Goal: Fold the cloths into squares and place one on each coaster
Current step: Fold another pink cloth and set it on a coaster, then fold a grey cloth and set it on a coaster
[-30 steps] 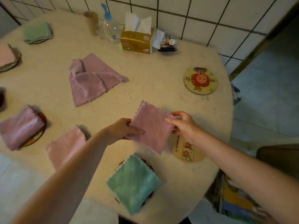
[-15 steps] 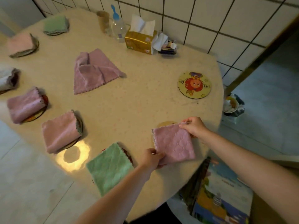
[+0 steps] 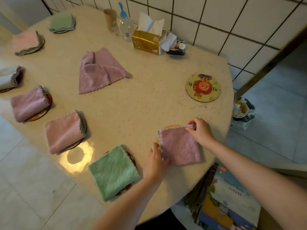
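Near right edge of the counter: folded mauve cloth lying flat over a pale coaster, only a sliver of that coaster showing at the far rim. Right hand at the far right corner, fingers pinched on the scalloped edge, probably to tug the corner square. Left hand at the near left corner, thumb and fingers curled onto the cloth, seemingly to anchor it while the other corner is adjusted. Held at opposite corners so the square stays taut and centred over the disc beneath.

Just left, a green cloth resting folded on a red-rimmed coaster. Further left and round the far left, more folded cloths, each on its own coaster: a pink one, a mauve one, a white one at the left edge, a pink one and a green one far off.

Left to do, by the look of it: the loose mauve cloth crumpled mid-counter, unfolded, and the cartoon coaster on the right, bare. Likely paired as the last placement.

Along the far wall, a tissue box, a clear bottle and a cup, well apart from the work.
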`<state>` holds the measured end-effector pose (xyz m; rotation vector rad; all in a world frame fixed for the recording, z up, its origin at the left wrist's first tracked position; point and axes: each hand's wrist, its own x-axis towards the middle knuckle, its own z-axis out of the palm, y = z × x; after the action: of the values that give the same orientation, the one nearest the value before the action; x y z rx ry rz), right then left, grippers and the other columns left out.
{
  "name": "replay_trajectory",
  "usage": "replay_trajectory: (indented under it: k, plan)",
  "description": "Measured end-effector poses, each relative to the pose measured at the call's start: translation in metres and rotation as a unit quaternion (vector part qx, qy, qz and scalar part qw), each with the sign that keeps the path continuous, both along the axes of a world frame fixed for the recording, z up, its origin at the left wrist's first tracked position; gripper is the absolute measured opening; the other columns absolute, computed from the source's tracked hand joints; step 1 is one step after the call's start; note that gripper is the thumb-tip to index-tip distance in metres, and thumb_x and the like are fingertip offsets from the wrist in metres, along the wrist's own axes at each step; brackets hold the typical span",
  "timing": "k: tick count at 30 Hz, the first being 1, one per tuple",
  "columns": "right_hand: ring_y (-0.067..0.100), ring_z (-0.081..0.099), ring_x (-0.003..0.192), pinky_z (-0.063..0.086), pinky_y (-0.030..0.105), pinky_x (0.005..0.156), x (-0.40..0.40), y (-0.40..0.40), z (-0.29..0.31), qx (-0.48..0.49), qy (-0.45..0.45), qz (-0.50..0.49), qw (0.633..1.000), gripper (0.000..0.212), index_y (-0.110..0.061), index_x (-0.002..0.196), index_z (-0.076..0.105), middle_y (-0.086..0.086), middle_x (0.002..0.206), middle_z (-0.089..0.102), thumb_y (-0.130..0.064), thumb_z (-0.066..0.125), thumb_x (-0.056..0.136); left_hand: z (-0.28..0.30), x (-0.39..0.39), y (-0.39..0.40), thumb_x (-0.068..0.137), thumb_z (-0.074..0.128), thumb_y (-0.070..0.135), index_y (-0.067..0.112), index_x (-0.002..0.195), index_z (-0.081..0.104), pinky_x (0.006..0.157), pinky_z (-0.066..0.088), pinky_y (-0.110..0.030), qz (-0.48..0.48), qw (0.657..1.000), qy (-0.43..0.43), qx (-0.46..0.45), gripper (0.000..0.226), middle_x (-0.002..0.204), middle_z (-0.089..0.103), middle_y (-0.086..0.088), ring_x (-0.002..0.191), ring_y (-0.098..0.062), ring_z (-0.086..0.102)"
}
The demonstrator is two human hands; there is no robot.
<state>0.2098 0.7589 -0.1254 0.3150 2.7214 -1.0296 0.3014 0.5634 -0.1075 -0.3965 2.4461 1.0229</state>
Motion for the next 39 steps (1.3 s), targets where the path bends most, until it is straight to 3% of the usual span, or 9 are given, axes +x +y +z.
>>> replay_trajectory:
  k: [3, 5, 7, 14, 22, 27, 31, 36, 39]
  plan:
    - [0.016, 0.056, 0.084, 0.046, 0.027, 0.073, -0.005, 0.004, 0.000, 0.030, 0.002, 0.022, 0.999, 0.018, -0.018, 0.097, 0.056, 0.000, 0.099, 0.053, -0.023, 0.068, 0.084, -0.001, -0.001, -0.006, 0.080, 0.064, 0.030, 0.028, 0.140, 0.026, 0.082, 0.046, -0.035, -0.194, 0.962, 0.121, -0.152, 0.071, 0.132, 0.037, 0.000, 0.110, -0.026, 0.047]
    - [0.018, 0.058, 0.088, 0.051, 0.033, 0.079, -0.012, 0.003, 0.002, 0.045, -0.013, 0.029, 0.998, 0.011, -0.016, 0.099, 0.056, 0.004, 0.105, 0.056, -0.018, 0.061, 0.089, -0.002, -0.006, -0.009, 0.081, 0.063, 0.033, 0.028, 0.144, 0.027, 0.090, 0.042, -0.037, -0.280, 0.925, 0.162, -0.201, 0.072, 0.145, 0.030, -0.003, 0.119, -0.030, 0.041]
    - [0.019, 0.057, 0.093, 0.052, 0.036, 0.083, -0.018, 0.001, 0.007, 0.075, -0.027, 0.043, 0.996, 0.012, -0.013, 0.104, 0.056, 0.006, 0.110, 0.058, -0.013, 0.053, 0.093, -0.003, -0.012, -0.010, 0.083, 0.058, 0.033, 0.026, 0.143, 0.030, 0.094, 0.038, -0.038, -0.312, 0.919, 0.138, -0.195, 0.066, 0.151, 0.025, -0.002, 0.125, -0.031, 0.035]
    - [0.020, 0.055, 0.102, 0.049, 0.032, 0.084, -0.064, -0.048, 0.041, 0.088, 0.019, 0.107, 0.990, 0.024, -0.009, 0.116, 0.053, 0.004, 0.114, 0.058, -0.013, 0.048, 0.093, 0.015, -0.061, -0.046, 0.086, 0.059, 0.041, 0.025, 0.137, 0.040, 0.096, 0.041, -0.036, -0.298, 0.936, 0.126, -0.137, 0.057, 0.140, 0.036, 0.005, 0.126, -0.023, 0.035]
    - [0.020, 0.055, 0.108, 0.044, 0.032, 0.091, -0.147, -0.139, 0.059, 0.071, 0.054, 0.164, 0.982, 0.026, -0.010, 0.116, 0.055, 0.005, 0.117, 0.057, -0.010, 0.047, 0.091, 0.032, -0.186, -0.180, 0.088, 0.057, 0.023, 0.020, 0.126, 0.055, 0.091, 0.044, -0.037, -0.249, 0.930, 0.177, -0.205, 0.038, 0.133, 0.048, 0.002, 0.123, -0.023, 0.040]
    - [0.024, 0.047, 0.118, 0.043, 0.038, 0.095, -0.202, -0.193, 0.054, 0.132, 0.046, 0.215, 0.967, 0.036, -0.012, 0.127, 0.047, 0.004, 0.130, 0.048, -0.007, 0.041, 0.093, 0.016, -0.254, -0.264, 0.083, 0.057, 0.012, 0.019, 0.128, 0.054, 0.095, 0.041, -0.037, -0.224, 0.926, 0.161, -0.259, 0.045, 0.134, 0.049, 0.001, 0.127, -0.023, 0.041]
    - [0.025, 0.044, 0.113, 0.047, 0.041, 0.086, -0.245, -0.229, 0.038, 0.205, 0.033, 0.250, 0.946, 0.054, -0.015, 0.135, 0.037, 0.004, 0.131, 0.042, 0.008, 0.041, 0.086, -0.006, -0.293, -0.311, 0.079, 0.053, 0.004, 0.017, 0.134, 0.047, 0.094, 0.043, -0.038, -0.251, 0.908, 0.174, -0.288, 0.057, 0.138, 0.046, 0.000, 0.131, -0.025, 0.039]
    - [0.027, 0.042, 0.119, 0.047, 0.039, 0.092, -0.279, -0.252, 0.014, 0.239, 0.032, 0.291, 0.926, 0.085, -0.020, 0.148, 0.016, 0.003, 0.143, 0.031, 0.015, 0.048, 0.077, -0.026, -0.323, -0.336, 0.060, 0.080, 0.001, 0.003, 0.112, 0.063, 0.068, 0.058, -0.038, -0.297, 0.871, 0.255, -0.297, 0.054, 0.111, 0.065, -0.012, 0.100, -0.032, 0.065]
    - [0.030, 0.041, 0.118, 0.048, 0.040, 0.089, -0.291, -0.264, 0.003, 0.282, 0.040, 0.307, 0.908, 0.087, -0.017, 0.148, 0.017, 0.007, 0.143, 0.032, 0.012, 0.056, 0.075, -0.032, -0.331, -0.342, 0.062, 0.080, 0.002, -0.001, 0.105, 0.066, 0.067, 0.059, -0.037, -0.325, 0.853, 0.293, -0.285, 0.046, 0.104, 0.067, -0.015, 0.093, -0.034, 0.066]
